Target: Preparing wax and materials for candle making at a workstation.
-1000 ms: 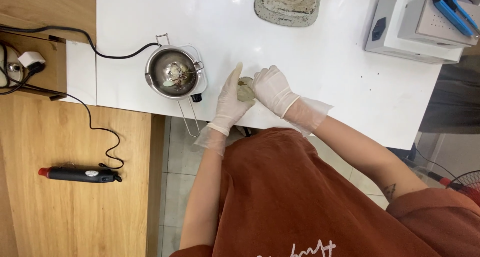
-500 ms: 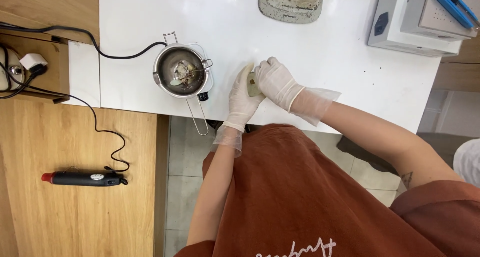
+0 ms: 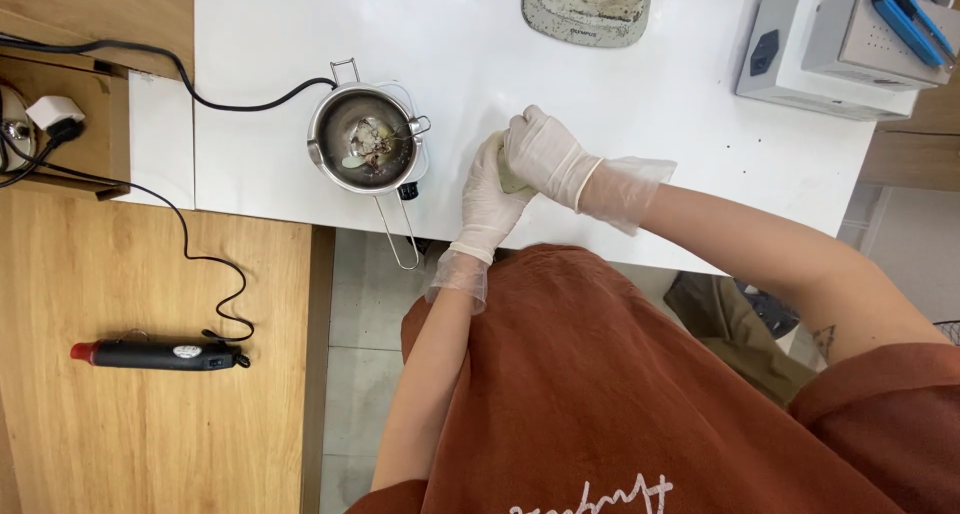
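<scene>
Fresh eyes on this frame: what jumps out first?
Two gloved hands meet at the near edge of the white table: the left hand and right hand close together around a small pale greenish piece. Just left stands a steel pot holding melted scraps. On the wooden bench at far left lies a black heat tool.

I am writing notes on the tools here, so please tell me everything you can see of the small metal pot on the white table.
The small metal pot is round, shiny steel, and stands upright on a white base near the table's front edge. A thin wire handle runs from it past that edge, and a small loop sticks out at the far side. Inside lie pale and dark scraps, too small to identify. Neither hand touches it; the left hand is nearest.
</scene>
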